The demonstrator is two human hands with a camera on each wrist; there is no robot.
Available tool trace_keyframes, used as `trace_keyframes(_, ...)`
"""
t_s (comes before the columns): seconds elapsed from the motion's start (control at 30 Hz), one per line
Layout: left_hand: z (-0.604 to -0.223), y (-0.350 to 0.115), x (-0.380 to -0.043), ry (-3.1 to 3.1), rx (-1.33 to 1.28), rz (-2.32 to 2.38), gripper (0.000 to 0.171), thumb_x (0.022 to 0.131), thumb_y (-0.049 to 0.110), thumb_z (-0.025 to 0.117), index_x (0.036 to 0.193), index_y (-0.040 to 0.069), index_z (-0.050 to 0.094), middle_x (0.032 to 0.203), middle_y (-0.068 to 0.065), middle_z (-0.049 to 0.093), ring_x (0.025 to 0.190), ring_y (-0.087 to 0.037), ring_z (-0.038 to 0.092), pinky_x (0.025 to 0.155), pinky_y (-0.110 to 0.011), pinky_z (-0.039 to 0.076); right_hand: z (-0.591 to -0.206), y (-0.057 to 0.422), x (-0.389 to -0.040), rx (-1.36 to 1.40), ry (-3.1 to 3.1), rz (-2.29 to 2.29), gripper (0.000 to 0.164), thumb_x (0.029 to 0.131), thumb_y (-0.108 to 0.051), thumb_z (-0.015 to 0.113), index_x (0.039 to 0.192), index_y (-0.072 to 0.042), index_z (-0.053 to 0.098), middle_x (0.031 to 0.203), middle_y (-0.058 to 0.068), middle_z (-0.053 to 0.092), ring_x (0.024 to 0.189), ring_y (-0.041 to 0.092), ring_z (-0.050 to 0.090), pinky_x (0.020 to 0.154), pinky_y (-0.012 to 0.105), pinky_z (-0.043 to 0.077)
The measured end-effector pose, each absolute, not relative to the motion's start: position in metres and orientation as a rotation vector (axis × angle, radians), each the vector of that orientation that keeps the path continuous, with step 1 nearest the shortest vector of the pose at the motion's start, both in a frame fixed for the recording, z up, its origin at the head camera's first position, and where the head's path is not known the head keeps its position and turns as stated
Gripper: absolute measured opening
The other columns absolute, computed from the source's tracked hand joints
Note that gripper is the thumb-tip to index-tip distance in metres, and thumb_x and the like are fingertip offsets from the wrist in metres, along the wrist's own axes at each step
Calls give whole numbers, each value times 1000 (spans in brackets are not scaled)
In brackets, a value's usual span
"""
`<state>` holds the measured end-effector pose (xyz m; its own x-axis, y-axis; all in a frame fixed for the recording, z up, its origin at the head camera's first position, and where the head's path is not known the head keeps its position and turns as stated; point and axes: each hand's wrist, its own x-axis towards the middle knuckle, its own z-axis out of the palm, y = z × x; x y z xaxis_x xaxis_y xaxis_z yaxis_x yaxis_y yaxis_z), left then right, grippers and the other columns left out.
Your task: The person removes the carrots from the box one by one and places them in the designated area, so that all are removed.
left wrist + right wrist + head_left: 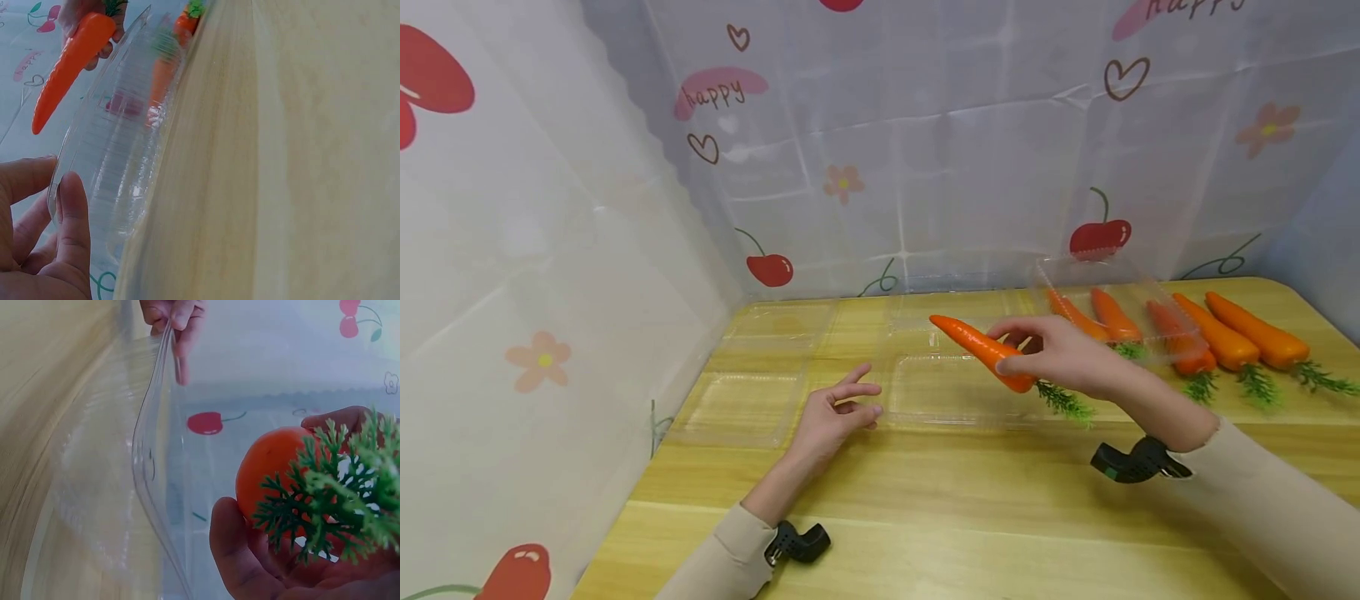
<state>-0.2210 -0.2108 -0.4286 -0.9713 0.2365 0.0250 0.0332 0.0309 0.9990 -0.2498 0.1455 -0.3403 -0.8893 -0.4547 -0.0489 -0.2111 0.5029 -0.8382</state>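
Note:
My right hand [1071, 354] holds an orange carrot [964, 337] with a green leafy top, its thin tip pointing left. The carrot is raised over a clear plastic container [936, 400] whose lid stands folded open behind it. At that container's left edge is my left hand [827, 423]. In the left wrist view its thumb and a finger pinch the container's rim [57, 178]. The right wrist view shows the carrot's blunt end [269, 465] between thumb and fingers, partly covered by the leaves [319, 487].
Another clear container [737, 408] lies at the left of the wooden table [910, 508]. At the back right, carrots [1112, 317] show through a third clear container [1183, 312]. Farther right lie loose carrots [1258, 329]. Printed sheets [925, 167] wall the back and sides.

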Motion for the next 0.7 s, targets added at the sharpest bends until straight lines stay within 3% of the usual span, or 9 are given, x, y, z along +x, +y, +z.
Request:
trace_keyframes(0.5,-430,-210,-221,2144,257,2082,43,89,1,78,126,-17,64,164,-12,40,79,-16,74,73,-28,63,-338,198,-245,-404,2650,-1306,49,99,-33,71,140,-9,59,126,17,63,98,26,63,74,33,58)
trace_keyframes(0.7,-429,-210,-221,2136,257,2086,43,90,1,77,126,-16,64,164,-11,40,79,-16,74,73,-28,63,-337,225,-250,-329,2732,-1316,49,101,-34,68,142,-9,58,133,17,59,97,17,61,75,28,57)
